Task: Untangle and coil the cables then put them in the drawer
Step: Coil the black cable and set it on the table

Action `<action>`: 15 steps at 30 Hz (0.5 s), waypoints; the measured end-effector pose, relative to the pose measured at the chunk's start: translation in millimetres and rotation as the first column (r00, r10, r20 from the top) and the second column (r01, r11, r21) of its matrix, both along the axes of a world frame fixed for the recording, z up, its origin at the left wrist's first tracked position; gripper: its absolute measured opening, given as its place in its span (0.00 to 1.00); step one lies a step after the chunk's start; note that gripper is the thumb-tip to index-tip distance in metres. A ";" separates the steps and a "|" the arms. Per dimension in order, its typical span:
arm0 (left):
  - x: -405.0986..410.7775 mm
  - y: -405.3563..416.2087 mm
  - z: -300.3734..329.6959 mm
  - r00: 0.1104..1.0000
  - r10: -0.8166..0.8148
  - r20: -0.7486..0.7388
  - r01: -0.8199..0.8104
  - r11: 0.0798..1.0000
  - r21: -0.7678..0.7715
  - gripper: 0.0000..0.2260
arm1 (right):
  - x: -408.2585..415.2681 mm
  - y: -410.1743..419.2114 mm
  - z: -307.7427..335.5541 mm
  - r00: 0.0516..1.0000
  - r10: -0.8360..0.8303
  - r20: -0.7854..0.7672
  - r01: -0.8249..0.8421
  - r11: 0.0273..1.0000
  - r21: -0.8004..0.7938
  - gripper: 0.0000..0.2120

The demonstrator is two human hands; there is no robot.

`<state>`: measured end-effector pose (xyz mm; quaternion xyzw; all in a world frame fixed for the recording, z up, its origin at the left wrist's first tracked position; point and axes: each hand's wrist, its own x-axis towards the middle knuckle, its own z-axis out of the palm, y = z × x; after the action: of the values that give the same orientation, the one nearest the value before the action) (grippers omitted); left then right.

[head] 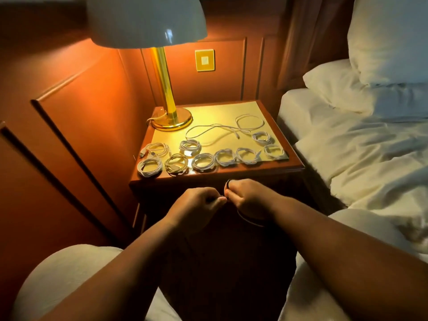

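Observation:
Several coiled white cables [203, 161] lie in rows along the front of the wooden nightstand [294, 169]. Behind them a loose white cable [222, 129] sprawls uncoiled across the top. In front of the nightstand, below its front edge, my left hand [196, 205] and my right hand [249, 196] meet fingertip to fingertip. My right hand grips a dark cable [228, 183] that loops above its fingers and hangs below the wrist. My left hand pinches the same cable near my right thumb. The drawer front is in deep shadow and cannot be made out.
A brass lamp [170, 117] with a white shade stands at the nightstand's back left. A bed with rumpled white sheets [361, 154] and pillows fills the right side. Wood-panelled wall [76, 107] runs along the left. My knees in light cloth frame the bottom.

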<state>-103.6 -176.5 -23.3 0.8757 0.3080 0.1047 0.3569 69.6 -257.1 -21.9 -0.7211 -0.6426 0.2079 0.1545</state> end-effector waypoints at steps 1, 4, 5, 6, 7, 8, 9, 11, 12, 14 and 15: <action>-0.6 4.7 -6.8 1.000 0.003 -0.022 -0.003 1.000 0.026 0.06 | -3.6 0.3 -7.3 0.998 -0.027 -0.057 0.024 0.999 -0.046 0.13; 0.6 18.4 -22.1 0.999 0.019 -0.029 -0.018 1.000 0.008 0.07 | -7.6 6.3 -21.9 0.842 -0.281 -0.461 0.164 0.947 -0.277 0.19; 2.3 22.9 -24.8 1.000 0.017 -0.010 -0.017 0.999 -0.027 0.07 | -6.6 8.6 -24.1 0.713 -0.388 -0.584 0.170 0.904 -0.392 0.18; 4.5 27.4 -27.6 1.000 0.012 0.018 -0.011 0.998 -0.067 0.07 | -3.7 10.1 -25.0 0.609 -0.447 -0.655 0.122 0.869 -0.480 0.18; 6.9 30.6 -28.8 0.999 0.004 0.050 0.002 0.994 -0.110 0.06 | 1.2 10.8 -26.3 0.551 -0.461 -0.696 0.048 0.850 -0.525 0.18; 10.0 33.8 -30.6 0.997 -0.001 0.076 0.012 0.989 -0.147 0.06 | 6.1 10.8 -26.0 0.499 -0.461 -0.734 -0.035 0.835 -0.548 0.20; 13.2 35.9 -32.5 0.996 0.000 0.092 0.016 0.984 -0.177 0.06 | 11.9 11.0 -26.7 0.445 -0.453 -0.772 -0.113 0.827 -0.550 0.21; 20.3 36.5 -37.1 0.992 0.028 0.127 0.005 0.968 -0.250 0.06 | 20.0 11.5 -27.6 0.321 -0.444 -0.837 -0.220 0.824 -0.522 0.22; 23.9 35.5 -39.2 0.985 0.058 0.164 -0.004 0.951 -0.310 0.06 | 22.5 12.0 -28.8 0.245 -0.438 -0.865 -0.244 0.836 -0.492 0.21; 30.4 32.5 -44.4 0.957 0.159 0.242 -0.030 0.885 -0.464 0.07 | 24.8 14.4 -32.1 0.066 -0.412 -0.909 -0.246 0.876 -0.415 0.19; 33.0 29.9 -46.3 0.940 0.215 0.264 -0.041 0.841 -0.539 0.08 | 25.0 15.9 -32.8 -0.025 -0.390 -0.920 -0.227 0.899 -0.375 0.18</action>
<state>-70.6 -146.6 -69.5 0.6934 0.3226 0.1781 0.6192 94.6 -241.2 -54.7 -0.4031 -0.2271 0.7819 0.4178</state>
